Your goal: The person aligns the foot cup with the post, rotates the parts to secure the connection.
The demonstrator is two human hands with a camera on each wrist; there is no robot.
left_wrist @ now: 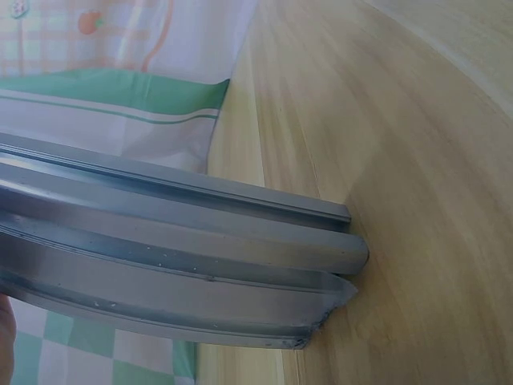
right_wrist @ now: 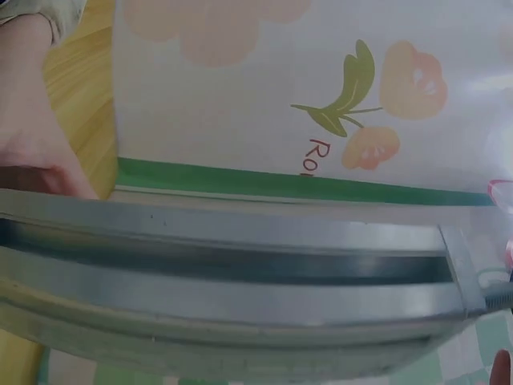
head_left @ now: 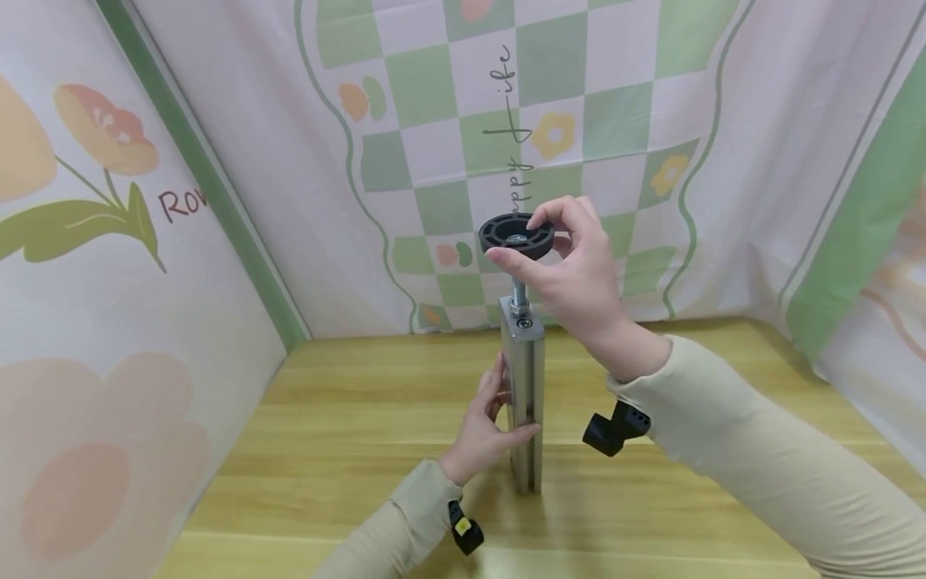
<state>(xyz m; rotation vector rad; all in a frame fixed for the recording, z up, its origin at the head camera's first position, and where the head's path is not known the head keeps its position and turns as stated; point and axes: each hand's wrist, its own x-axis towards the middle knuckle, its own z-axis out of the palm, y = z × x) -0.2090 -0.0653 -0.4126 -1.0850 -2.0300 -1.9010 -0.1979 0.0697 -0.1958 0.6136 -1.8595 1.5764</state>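
On the left of this curtained room, a pale cloth wall (head_left: 108, 322) carries big peach flowers, a green leaf and some red lettering, with a green stripe running down toward the corner. A wood-grain table (head_left: 340, 418) spreads from there across the space. Moving right, I see a beige sleeve (head_left: 394, 519) with a small black device (head_left: 466, 532) under its cuff, and then the person's left hand (head_left: 481, 434), which grips a silver metal profile (head_left: 526, 386) partway up, thumb on the near side and fingers round the far side. The profile stands upright over the middle of the table, its lower end down at the wood; the left wrist view shows long grooves along it. On its top are an end plate with a screw (head_left: 525, 323), and just behind that a nut (head_left: 519, 307) and a threaded rod (head_left: 519, 289) rising to a round black foot (head_left: 499, 239). A green-and-white checked curtain (head_left: 485, 145) with script hangs behind. To the right of the foot, the right hand (head_left: 582, 277) pinches its rim between thumb and fingers. Another black device (head_left: 617, 429) sits below that cuff, and the right sleeve (head_left: 767, 458) stretches away toward the lower right corner.
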